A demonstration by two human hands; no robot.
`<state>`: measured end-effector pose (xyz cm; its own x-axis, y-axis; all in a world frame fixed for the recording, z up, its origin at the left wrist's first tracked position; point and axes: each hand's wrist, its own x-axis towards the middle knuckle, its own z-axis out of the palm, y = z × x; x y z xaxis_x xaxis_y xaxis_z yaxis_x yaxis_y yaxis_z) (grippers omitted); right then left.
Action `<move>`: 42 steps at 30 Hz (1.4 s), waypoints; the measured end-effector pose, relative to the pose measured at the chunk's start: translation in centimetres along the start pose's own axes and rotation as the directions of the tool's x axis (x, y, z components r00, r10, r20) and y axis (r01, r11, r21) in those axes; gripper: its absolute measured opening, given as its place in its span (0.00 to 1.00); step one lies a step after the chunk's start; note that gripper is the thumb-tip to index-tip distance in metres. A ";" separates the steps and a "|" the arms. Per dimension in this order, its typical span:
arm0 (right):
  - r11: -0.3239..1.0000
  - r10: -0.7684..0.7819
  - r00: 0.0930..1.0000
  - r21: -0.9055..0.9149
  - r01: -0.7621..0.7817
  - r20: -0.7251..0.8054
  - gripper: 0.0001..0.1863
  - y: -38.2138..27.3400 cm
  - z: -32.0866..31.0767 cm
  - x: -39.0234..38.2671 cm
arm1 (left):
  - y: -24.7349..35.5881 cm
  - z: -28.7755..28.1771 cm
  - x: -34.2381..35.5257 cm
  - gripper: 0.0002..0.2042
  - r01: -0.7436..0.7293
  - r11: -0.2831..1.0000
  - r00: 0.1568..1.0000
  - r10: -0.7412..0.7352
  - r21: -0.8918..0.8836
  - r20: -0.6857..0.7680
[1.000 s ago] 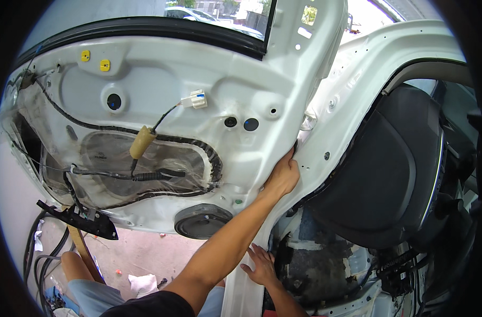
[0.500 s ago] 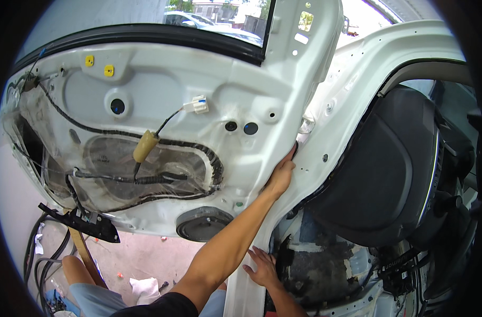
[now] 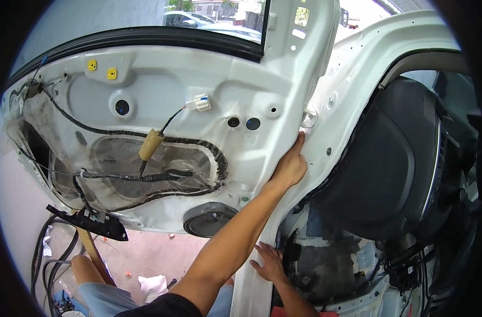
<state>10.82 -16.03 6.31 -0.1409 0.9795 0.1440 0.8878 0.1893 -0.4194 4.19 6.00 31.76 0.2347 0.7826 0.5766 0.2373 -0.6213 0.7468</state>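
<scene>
My left hand (image 3: 292, 165) reaches up into the gap between the opened white car door (image 3: 251, 84) and the white body pillar (image 3: 330, 127). Its index finger is stretched upward along the gap, the tip just below a small clear part (image 3: 308, 119). The other fingers are bent and partly hidden, and nothing shows in them. Lower down, my right hand (image 3: 270, 262) lies on the white door sill (image 3: 251, 285) with its fingers spread. It holds nothing.
The door's trim is off, exposing a wiring harness (image 3: 103, 131), a white connector (image 3: 200, 102) on a foam-wrapped lead and a black speaker (image 3: 209, 219). A black panel piece (image 3: 90, 224) hangs below. Right stands a dark seat (image 3: 367, 164); black hoses (image 3: 45, 253) lie on the floor.
My left hand has moved a little up the gap, its index finger now straight. A dark edge at its fingertips no longer shows. My right hand stays on the sill; the view shifts slightly.
</scene>
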 end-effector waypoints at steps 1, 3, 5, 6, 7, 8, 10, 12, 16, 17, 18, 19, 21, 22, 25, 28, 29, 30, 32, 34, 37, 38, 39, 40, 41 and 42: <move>1.000 0.000 1.000 -0.010 0.000 0.002 0.33 -0.1 0.0 0.0 | -0.1 0.0 0.1 0.33 0.004 1.000 1.000 -0.004 -0.002 0.027; 0.999 -0.002 1.000 -0.046 0.003 0.016 0.33 -0.2 -0.1 -0.1 | -0.6 0.1 0.0 0.36 0.066 0.995 0.997 -0.064 -0.071 0.033; 1.000 -0.002 1.000 -0.031 0.003 0.009 0.33 -0.2 -0.1 -0.2 | -1.2 0.3 -0.1 0.37 0.096 0.963 0.995 -0.085 -0.253 0.052; 1.000 0.000 1.000 -0.026 0.000 0.003 0.33 -0.2 -0.1 -0.1 | -1.5 0.4 0.0 0.38 0.082 0.918 0.996 -0.064 -0.389 0.057; 1.000 0.002 1.000 -0.029 -0.002 0.014 0.32 -0.2 -0.2 -0.1 | -1.7 0.5 0.1 0.39 0.152 0.862 0.988 -0.114 -0.484 0.107; 1.000 0.008 1.000 -0.016 -0.008 0.004 0.32 -0.2 -0.2 -0.1 | -1.9 0.6 0.1 0.38 0.102 0.844 0.994 -0.072 -0.527 0.077; 1.000 0.001 1.000 -0.007 -0.001 0.001 0.32 -0.1 -0.1 -0.1 | -2.0 0.7 0.1 0.38 0.174 0.833 0.984 -0.133 -0.526 0.115; 1.000 0.001 1.000 0.002 -0.001 0.011 0.32 0.1 0.0 -0.2 | -1.7 0.5 -0.2 0.35 0.167 0.780 0.985 -0.155 -0.603 0.072; 1.000 0.010 1.000 0.004 -0.010 0.015 0.32 0.4 0.3 -0.1 | 0.4 0.0 -1.0 0.31 0.027 0.961 0.995 -0.052 -0.276 -0.081; 1.000 0.000 1.000 0.006 0.000 0.014 0.31 0.5 0.4 -0.1 | 1.1 0.0 -1.1 0.30 0.024 0.985 0.994 -0.041 -0.169 -0.102; 1.000 0.002 1.000 -0.002 -0.002 0.030 0.31 0.7 0.4 0.0 | 1.8 0.1 -1.1 0.29 0.009 0.998 0.988 -0.018 -0.057 -0.152; 1.000 -0.001 1.000 -0.002 0.001 0.023 0.31 0.8 0.5 0.0 | 2.4 0.1 -1.1 0.28 0.020 0.998 0.989 -0.009 0.067 -0.151; 1.000 0.011 1.000 0.017 -0.012 0.014 0.30 1.0 0.6 0.1 | 3.2 0.1 -0.7 0.27 0.086 0.983 0.977 -0.051 0.163 -0.207; 0.999 0.003 1.000 0.043 -0.003 0.000 0.30 1.1 0.7 0.1 | 3.3 0.1 -0.6 0.27 0.141 0.977 0.978 -0.112 0.160 -0.178; 0.994 -0.037 0.998 0.097 0.041 -0.045 0.30 1.2 0.8 0.1 | 2.7 0.2 -0.6 0.25 0.154 0.960 0.981 -0.121 0.233 -0.150; 0.994 -0.044 0.997 0.099 0.049 -0.058 0.30 1.3 0.9 0.1 | 1.5 0.6 -1.0 0.26 0.071 0.956 0.977 -0.009 0.284 -0.212; 0.996 -0.039 0.998 0.080 0.043 -0.053 0.30 1.3 0.9 0.2 | 1.2 0.8 -1.1 0.27 0.055 0.946 0.973 0.022 0.318 -0.232; 0.996 -0.047 0.997 0.070 0.051 -0.063 0.30 1.3 0.9 0.1 | 1.0 1.0 -1.2 0.28 0.059 0.938 0.975 0.020 0.341 -0.223; 0.990 -0.089 0.992 0.103 0.098 -0.091 0.30 1.5 0.8 0.2 | 0.9 1.2 -1.2 0.28 0.067 0.891 0.972 0.043 0.449 -0.232; 0.994 -0.061 0.998 0.084 0.064 -0.034 0.30 1.6 0.7 0.1 | 1.5 1.1 -1.3 0.27 0.115 0.845 0.981 -0.013 0.522 -0.195; 0.994 -0.080 0.995 0.076 0.084 -0.055 0.30 1.7 0.7 -0.2 | 3.0 0.8 -0.9 0.27 0.186 0.792 0.982 -0.135 0.582 -0.130; 0.993 -0.071 0.997 0.090 0.073 -0.034 0.30 1.7 0.6 -0.2 | 3.5 0.6 -0.7 0.26 0.213 0.771 0.977 -0.179 0.600 -0.117; 0.982 -0.099 0.992 0.153 0.109 -0.074 0.30 1.7 0.6 -0.3 | 4.0 0.5 -0.6 0.26 0.247 0.751 0.967 -0.236 0.612 -0.099; 0.978 -0.097 0.993 0.180 0.109 -0.073 0.30 1.6 0.6 -0.4 | 4.3 0.3 -0.4 0.26 0.268 0.713 0.950 -0.309 0.648 -0.053; 0.967 -0.099 0.988 0.223 0.123 -0.116 0.30 1.5 0.6 -0.3 | 4.5 0.2 -0.4 0.26 0.269 0.726 0.941 -0.337 0.633 -0.013; 0.983 -0.106 0.986 0.139 0.123 -0.126 0.30 1.4 0.5 -0.4 | 4.7 0.0 -0.4 0.27 0.280 0.735 0.937 -0.348 0.618 -0.011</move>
<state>11.89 -16.16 5.20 -0.1775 0.9376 0.2992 0.7942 0.3160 -0.5191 5.23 2.81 35.04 0.1274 0.9503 0.2840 0.8225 -0.2612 0.5052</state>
